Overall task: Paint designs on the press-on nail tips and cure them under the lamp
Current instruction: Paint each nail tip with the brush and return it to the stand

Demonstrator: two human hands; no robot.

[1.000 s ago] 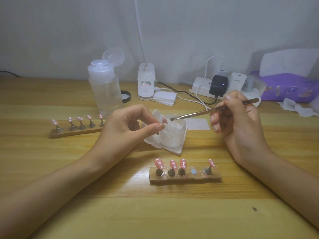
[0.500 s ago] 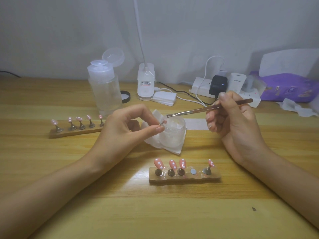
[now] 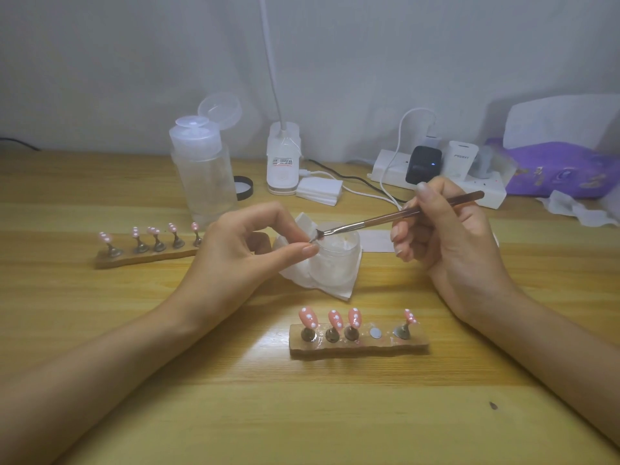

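Left hand (image 3: 235, 253): we pinch a small piece (image 3: 311, 242), mostly hidden by thumb and forefinger, over the jar (image 3: 339, 260).
Right hand (image 3: 446, 236): curled round the brush (image 3: 396, 216), whose tip meets that piece.
Near holder (image 3: 359, 347): four dotted pink nail tips (image 3: 335, 318), in front of the jar.
Far holder (image 3: 144, 258): our left hand hides its right end.
Behind: bottle (image 3: 204, 176), lamp (image 3: 283, 162).

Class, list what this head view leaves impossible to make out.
Head view:
- Small item pinched by left hand: fingertips and brush tip cover it.
- Lamp: head cut off by top edge.
- Jar contents: blurred, whitish.
- Far holder: right end behind left hand.
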